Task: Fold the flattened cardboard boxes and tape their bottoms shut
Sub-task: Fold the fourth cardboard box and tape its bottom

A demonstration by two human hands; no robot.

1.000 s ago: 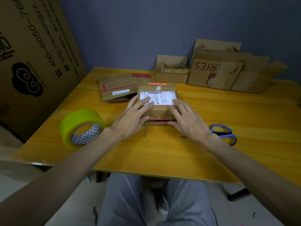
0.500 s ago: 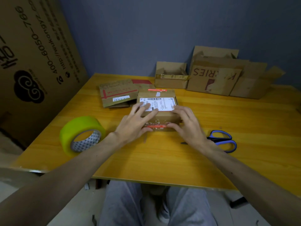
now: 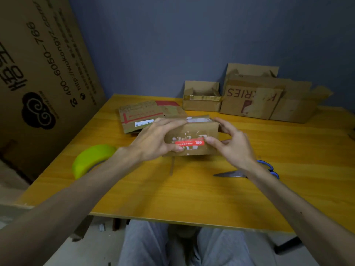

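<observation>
A small brown cardboard box (image 3: 192,134) with a red sticker on its near side is held up off the yellow table (image 3: 192,189), tilted so that side faces me. My left hand (image 3: 153,139) grips its left end, thumb on the near face. My right hand (image 3: 230,143) grips the right end, thumb by the red sticker. A flattened box (image 3: 140,117) with red print and a barcode label lies just behind, partly hidden by my left hand. A roll of yellow-green tape (image 3: 90,160) sits at the left, partly covered by my forearm.
Blue-handled scissors (image 3: 269,169) lie under my right wrist, blades pointing left. Three folded open boxes (image 3: 249,100) stand along the table's back edge by the blue wall. A large printed cardboard sheet (image 3: 38,73) leans at the left. My grey-trousered knees show beneath the table's near edge.
Both hands went from pressing flat on the box's top to gripping its ends. The box has been lifted off the table and tipped, so its near side faces me.
</observation>
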